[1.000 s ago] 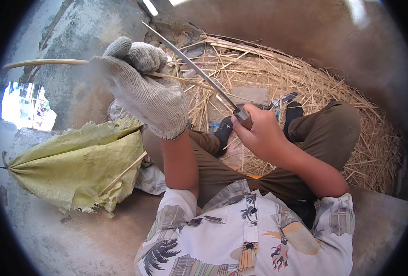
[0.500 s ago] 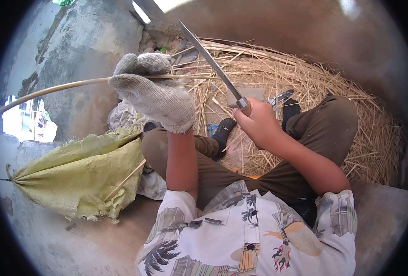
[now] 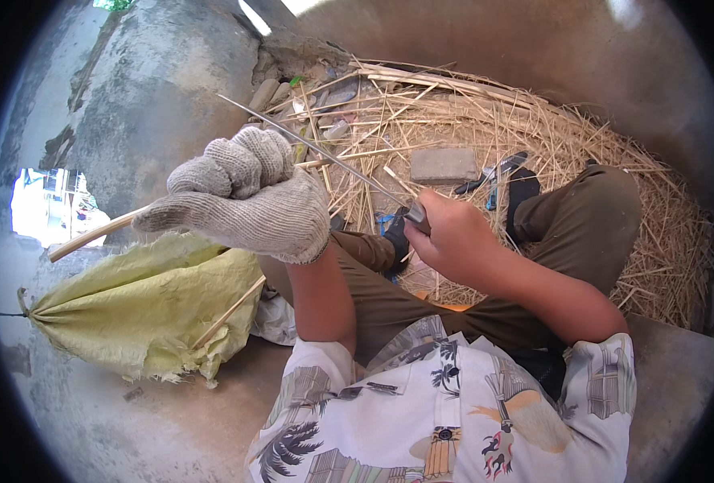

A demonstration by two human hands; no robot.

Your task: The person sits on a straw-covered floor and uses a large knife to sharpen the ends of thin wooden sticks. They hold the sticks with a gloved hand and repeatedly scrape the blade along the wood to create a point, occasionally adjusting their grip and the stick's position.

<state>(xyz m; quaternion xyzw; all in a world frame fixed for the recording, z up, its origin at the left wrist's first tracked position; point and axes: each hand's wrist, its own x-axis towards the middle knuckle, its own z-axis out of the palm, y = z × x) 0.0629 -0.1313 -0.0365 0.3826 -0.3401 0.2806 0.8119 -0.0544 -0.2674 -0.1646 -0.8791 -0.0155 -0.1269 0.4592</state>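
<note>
A grey-white knitted glove covers my left hand (image 3: 248,193), whose fingers are wrapped round a bamboo strip (image 3: 99,232). One end of the strip sticks out to the left of the glove, and a short part shows on the other side, by the blade. My bare right hand (image 3: 457,241) is closed on the handle of a long knife (image 3: 337,161). The thin blade points up and left, passing just beyond the gloved fingers. Whether the blade touches the strip, I cannot tell.
Bamboo shavings and strips (image 3: 646,233) lie heaped around my feet. Among them is a flat brick (image 3: 443,166), with a dark-handled tool (image 3: 493,173) beside it. A yellow woven sack (image 3: 148,306) is at my left, with a stick on it. A rough wall (image 3: 156,105) rises at far left.
The knife has swung down and left, from raised to low beside the glove. My left hand has turned and dropped slightly; the strip's left end now lies much closer to it.
</note>
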